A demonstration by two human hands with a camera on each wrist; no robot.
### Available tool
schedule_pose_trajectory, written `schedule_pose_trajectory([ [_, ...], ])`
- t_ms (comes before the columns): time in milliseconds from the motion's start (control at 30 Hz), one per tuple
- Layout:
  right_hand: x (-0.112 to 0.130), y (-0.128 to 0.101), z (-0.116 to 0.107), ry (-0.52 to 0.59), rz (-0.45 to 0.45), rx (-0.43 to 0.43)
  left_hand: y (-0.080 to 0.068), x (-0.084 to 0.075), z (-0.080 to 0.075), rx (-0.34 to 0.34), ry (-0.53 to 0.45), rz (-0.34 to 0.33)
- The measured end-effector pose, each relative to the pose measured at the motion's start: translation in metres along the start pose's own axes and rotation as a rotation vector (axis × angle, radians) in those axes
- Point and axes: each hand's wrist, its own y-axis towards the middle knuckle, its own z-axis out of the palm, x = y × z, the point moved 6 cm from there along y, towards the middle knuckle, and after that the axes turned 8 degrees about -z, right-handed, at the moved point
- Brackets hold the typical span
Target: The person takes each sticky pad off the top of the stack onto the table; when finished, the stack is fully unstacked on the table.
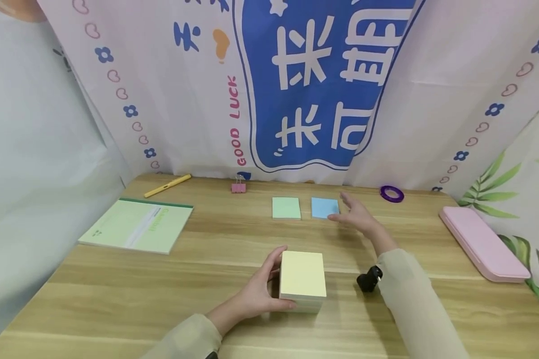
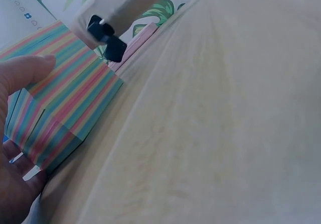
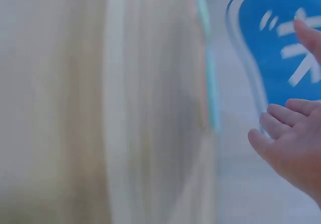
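A thick stack of sticky notes [image 1: 303, 274] with a pale yellow top sits on the near middle of the wooden table. My left hand [image 1: 261, 291] grips it from the left, thumb along the near side and fingers round the far side. Striped edges of pink, yellow, green and blue show on the stack [image 2: 75, 96] in the left wrist view. Over the right edge of a blue sticky note pad [image 1: 324, 207] is my right hand [image 1: 356, 215], fingers extended and nothing in its grasp. Left of the blue pad lies a green sticky note pad [image 1: 286, 208].
A green notebook [image 1: 137, 225] and a yellow pen [image 1: 168, 186] lie at the left. Along the back are a pink binder clip [image 1: 238, 186] and a purple tape roll [image 1: 392, 194]. At the right edge rests a pink case [image 1: 484, 244]. Printed cloth [image 1: 198, 124] hangs behind the table.
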Motion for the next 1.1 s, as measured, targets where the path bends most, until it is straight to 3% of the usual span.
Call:
schedule_pose_trajectory([
  [200, 0.046, -0.037, 0.021, 0.216, -0.169, 0.029, -0.004, -0.021, 0.000, -0.004, -0.040, 0.010],
  [433, 0.086, -0.086, 0.049, 0.267, -0.329, 0.116, -0.003, -0.025, 0.000, 0.008, -0.026, -0.011],
  [600, 0.100, -0.109, 0.067, 0.180, -0.434, 0.200, -0.003, -0.024, 0.000, 0.009, -0.025, -0.009],
  [733, 0.096, -0.115, 0.076, 0.063, -0.414, 0.207, -0.004, -0.023, 0.000, 0.014, -0.023, -0.015],
  [967, 0.091, -0.120, 0.081, -0.161, -0.395, 0.167, -0.004, -0.023, 0.001, 0.023, -0.016, -0.013],
  [1100, 0.092, -0.120, 0.080, -0.192, -0.414, 0.138, -0.003, -0.024, 0.000, 0.016, -0.016, -0.006],
])
